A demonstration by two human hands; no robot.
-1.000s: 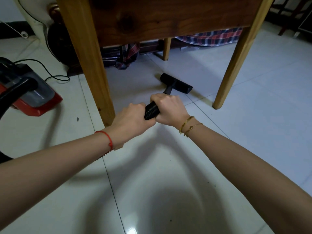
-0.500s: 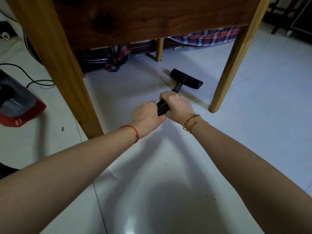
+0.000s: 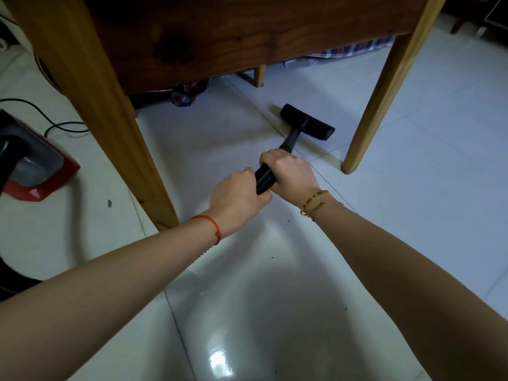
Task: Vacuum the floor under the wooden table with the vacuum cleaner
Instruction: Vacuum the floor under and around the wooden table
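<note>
The wooden table [image 3: 247, 37] fills the top of the view, its dark apron between pale legs. A black ribbed vacuum hose [image 3: 264, 179] runs forward into a black tube and a flat floor nozzle [image 3: 308, 121], which lies on the white tiles under the table near the right front leg [image 3: 384, 86]. My left hand [image 3: 236, 196] grips the hose from behind, and my right hand [image 3: 288, 171] grips it just ahead, the two nearly touching. The red and grey vacuum body [image 3: 33, 171] sits on the floor at the left.
The left front table leg [image 3: 99, 111] stands close to my left arm. A black power cord [image 3: 55, 125] loops on the floor at the left. Plaid cloth [image 3: 188, 92] hangs behind the table. Small dark specks [image 3: 272, 256] lie on the glossy tiles.
The nozzle has slid to the right across the tiles toward the right front leg. My hands and the view have moved forward, closer under the table.
</note>
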